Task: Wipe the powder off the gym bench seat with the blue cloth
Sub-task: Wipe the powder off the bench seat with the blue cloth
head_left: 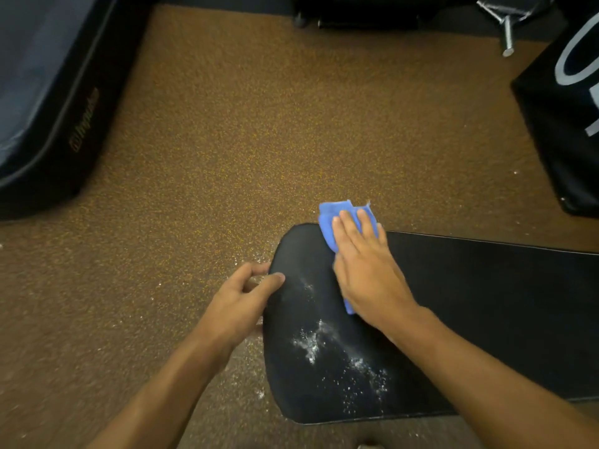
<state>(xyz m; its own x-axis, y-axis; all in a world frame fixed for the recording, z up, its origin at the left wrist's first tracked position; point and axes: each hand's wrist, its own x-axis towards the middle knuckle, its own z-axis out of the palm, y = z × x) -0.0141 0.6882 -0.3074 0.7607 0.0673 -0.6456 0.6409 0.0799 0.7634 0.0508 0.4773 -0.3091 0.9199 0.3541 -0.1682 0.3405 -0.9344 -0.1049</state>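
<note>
The black gym bench seat (486, 303) runs from the centre to the right edge, its rounded end pointing left. White powder (311, 343) lies in patches on the near part of the seat. My right hand (366, 270) presses flat on the blue cloth (330, 222) at the seat's far edge; part of the cloth sticks out beyond my fingers and a strip shows under my wrist. My left hand (243, 303) grips the rounded left end of the seat, thumb on top.
The brown speckled floor (259, 140) has scattered white powder beside the bench end. A dark padded mat (42, 102) lies at the upper left. A black box (564, 118) stands at the upper right, with a metal bar (509, 37) behind it.
</note>
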